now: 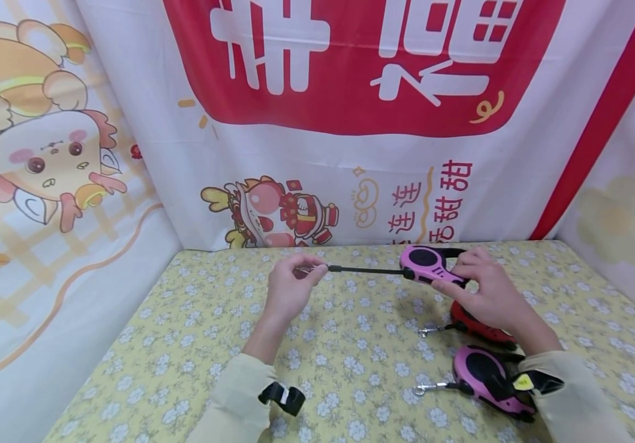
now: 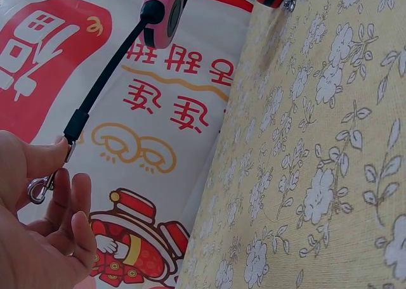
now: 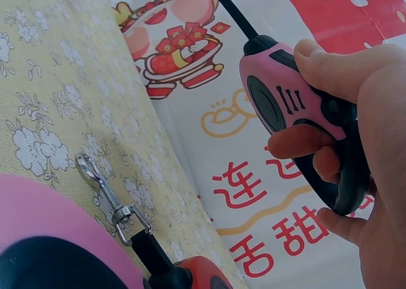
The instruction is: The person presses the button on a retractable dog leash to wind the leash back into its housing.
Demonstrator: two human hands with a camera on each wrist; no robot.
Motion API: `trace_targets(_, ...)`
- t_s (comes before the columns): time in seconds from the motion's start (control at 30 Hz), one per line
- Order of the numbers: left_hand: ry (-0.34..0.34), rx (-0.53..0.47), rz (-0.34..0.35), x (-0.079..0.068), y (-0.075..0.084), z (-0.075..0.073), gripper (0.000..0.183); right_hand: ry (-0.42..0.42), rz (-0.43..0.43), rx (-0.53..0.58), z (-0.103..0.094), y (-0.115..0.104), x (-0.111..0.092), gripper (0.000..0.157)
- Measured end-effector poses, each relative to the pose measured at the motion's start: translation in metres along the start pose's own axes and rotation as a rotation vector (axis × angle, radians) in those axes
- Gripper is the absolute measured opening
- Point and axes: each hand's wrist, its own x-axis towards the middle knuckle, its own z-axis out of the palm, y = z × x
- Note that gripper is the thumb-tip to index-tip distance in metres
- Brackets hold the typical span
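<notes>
A pink and black retractable dog leash [image 1: 421,261] is held up above the table in my right hand [image 1: 489,289], whose fingers go through and around its black handle [image 3: 352,175]. From its nose a short length of black strap [image 1: 373,271] runs taut to the left. My left hand [image 1: 293,289] pinches the metal snap hook [image 2: 41,187] at the strap's end between thumb and fingers. Below my right hand lies a red and black retractable leash [image 1: 480,326], partly hidden by that hand. Nearer me is a second pink leash [image 1: 486,378], its clip pointing left.
A yellow floral cloth covers the table [image 1: 351,363]. Printed fabric hangs [image 1: 351,147] behind the table's far edge, with more at both sides. The clips of the two lying leashes, a snap hook [image 1: 431,388] among them, stick out leftward on the cloth.
</notes>
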Motion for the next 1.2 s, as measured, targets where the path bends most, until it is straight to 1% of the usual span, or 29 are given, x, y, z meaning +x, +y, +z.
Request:
trace_targets(0.17,-0.01,-0.009,0.001,-0.0007,0.0003,0.0009,0.01,-0.007,0.007,-0.002,0.0003,-0.0015,0.0003,0.021)
trace_targets(0.4,-0.016,-0.004,0.015,-0.0015,0.0011,0.0034,0.01,-0.047,0.037,-0.002,-0.0004,-0.0039,0.0004,0.019)
trace_targets(0.7,-0.024,-0.012,0.026,-0.0027,0.001,0.0045,0.011,-0.039,0.01,-0.001,0.0016,-0.0057,0.0006,0.018)
trace_targets(0.87,-0.037,-0.001,0.007,-0.005,0.0027,0.0057,0.011,-0.041,0.002,0.002,0.0027,-0.0066,0.0013,0.02)
trace_targets(0.97,-0.038,0.004,0.001,-0.0063,0.004,0.0063,0.011,-0.038,-0.006,0.005,0.0029,-0.0066,0.0014,0.019)
trace_targets(1.2,-0.038,0.005,0.009,-0.007,0.0059,0.0078,0.009,-0.042,0.001,0.007,0.0016,-0.0069,0.0008,0.016)
